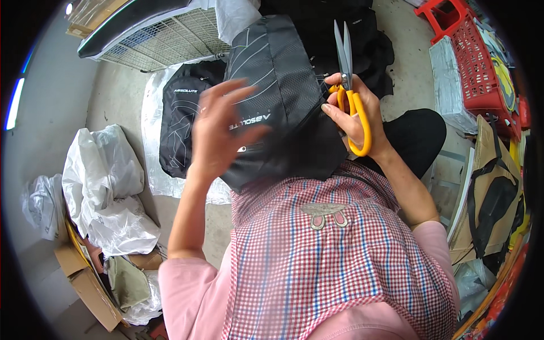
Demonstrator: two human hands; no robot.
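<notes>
A black bag (pixel 277 62) with grey line patterns and white lettering lies across my lap. My right hand (pixel 362 116) grips a pair of scissors (pixel 358 107) with yellow handles, their grey blades pointing away from me, at the bag's right edge. The blades look nearly closed. Whether my right fingertips touch the bag, I cannot tell. My left hand (pixel 218 127) hovers over the bag's left side, blurred by motion, its fingers spread and nothing in them. Another black bag (pixel 181 122) of similar look rests on clear plastic sheeting (pixel 152 107) to the left.
Ahead on the left stands a wire-mesh crate (pixel 170 39). More black fabric (pixel 362 45) lies beyond my lap. White plastic bags (pixel 105 181) and a cardboard box (pixel 93 289) are at the left. A red plastic basket (pixel 481 68) and flattened cardboard (pixel 481 226) stand at the right.
</notes>
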